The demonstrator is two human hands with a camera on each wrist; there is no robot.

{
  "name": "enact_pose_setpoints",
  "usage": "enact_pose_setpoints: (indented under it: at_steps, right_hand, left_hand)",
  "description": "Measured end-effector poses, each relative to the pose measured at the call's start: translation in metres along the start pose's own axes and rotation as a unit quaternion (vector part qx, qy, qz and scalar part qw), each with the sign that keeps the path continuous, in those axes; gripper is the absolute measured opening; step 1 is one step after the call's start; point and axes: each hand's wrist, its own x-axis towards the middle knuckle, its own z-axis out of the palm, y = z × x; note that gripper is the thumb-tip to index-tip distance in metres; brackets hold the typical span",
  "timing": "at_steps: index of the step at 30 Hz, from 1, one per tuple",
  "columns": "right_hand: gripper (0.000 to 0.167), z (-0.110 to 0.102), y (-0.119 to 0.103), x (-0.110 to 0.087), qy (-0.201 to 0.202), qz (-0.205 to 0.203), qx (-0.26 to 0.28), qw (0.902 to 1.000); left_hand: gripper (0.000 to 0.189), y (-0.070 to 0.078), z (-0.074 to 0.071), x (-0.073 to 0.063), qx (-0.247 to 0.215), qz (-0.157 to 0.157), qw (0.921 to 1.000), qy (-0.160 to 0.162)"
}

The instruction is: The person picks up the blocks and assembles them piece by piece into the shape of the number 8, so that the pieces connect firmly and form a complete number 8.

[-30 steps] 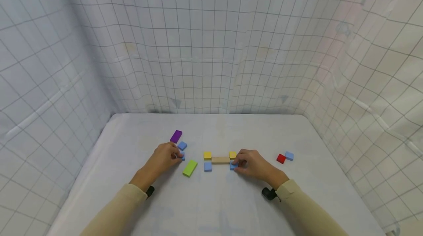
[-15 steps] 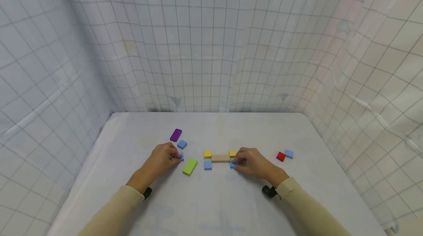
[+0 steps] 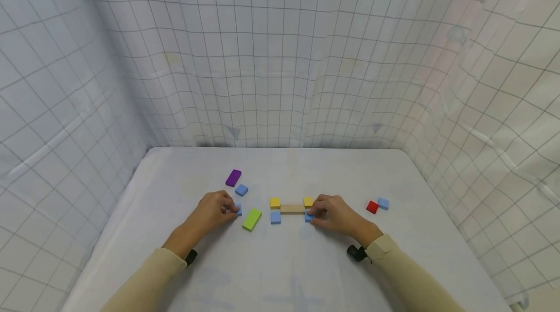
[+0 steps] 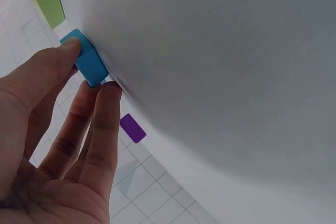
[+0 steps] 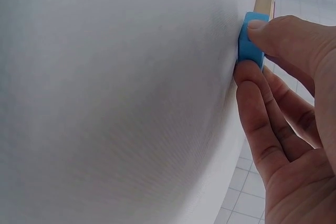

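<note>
Between thumb and fingers, my left hand (image 3: 214, 211) pinches a small blue block (image 4: 89, 60) at the table surface, left of a lime green block (image 3: 252, 219). My right hand (image 3: 334, 215) pinches another blue block (image 5: 252, 40) at the right end of a plain wooden block (image 3: 292, 209). A yellow block (image 3: 308, 202) sits just behind that right-hand blue block. At the wooden block's left end are a second yellow block (image 3: 275, 203) and a third blue block (image 3: 275, 217) in front of it. The fingers partly cover both pinched blocks in the head view.
A purple block (image 3: 234, 178) and a loose blue block (image 3: 241, 190) lie beyond my left hand. Far right, a red block (image 3: 372, 207) lies against another blue block (image 3: 383, 203). White gridded curtains surround the white table (image 3: 288, 263) at the back and sides.
My left hand has shifted slightly left and toward me, carrying its blue block away from the loose blue one. The right hand has stayed in place on its block.
</note>
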Motion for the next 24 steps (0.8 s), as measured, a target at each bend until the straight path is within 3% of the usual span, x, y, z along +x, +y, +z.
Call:
enact_pose_setpoints:
  at_steps: [9, 10, 11, 14, 17, 18, 24]
  right_hand:
    - [0.018, 0.002, 0.000, -0.001, 0.002, 0.001, -0.001, 1.0000]
    - [0.018, 0.002, 0.000, -0.001, 0.003, 0.000, 0.000, 1.0000]
    - [0.017, 0.002, 0.000, -0.001, 0.004, -0.001, 0.002, 1.0000]
    - [0.017, 0.003, 0.001, -0.002, 0.006, -0.003, 0.002, 1.0000]
    - [0.017, 0.003, 0.003, -0.002, 0.008, -0.006, 0.002, 1.0000]
    - [0.017, 0.003, 0.003, -0.002, 0.008, -0.006, 0.000, 0.9999]
    - [0.016, 0.000, 0.001, -0.001, 0.008, -0.007, 0.001, 0.9999]
  left_hand:
    - [0.012, 0.052, -0.040, -0.021, -0.035, 0.003, 0.9990, -0.029]
    - [0.012, 0.053, -0.042, -0.023, -0.039, 0.006, 0.9987, -0.033]
    - [0.009, 0.042, -0.038, -0.024, -0.046, 0.029, 0.9980, -0.032]
    - [0.008, 0.033, -0.036, -0.029, -0.060, 0.070, 0.9952, -0.032]
    - [0.008, 0.032, -0.037, -0.032, -0.067, 0.087, 0.9929, -0.044]
    - [0.011, 0.044, -0.043, -0.034, -0.065, 0.072, 0.9938, -0.054]
    - [0.010, 0.066, -0.052, -0.037, -0.065, 0.039, 0.9909, -0.112]
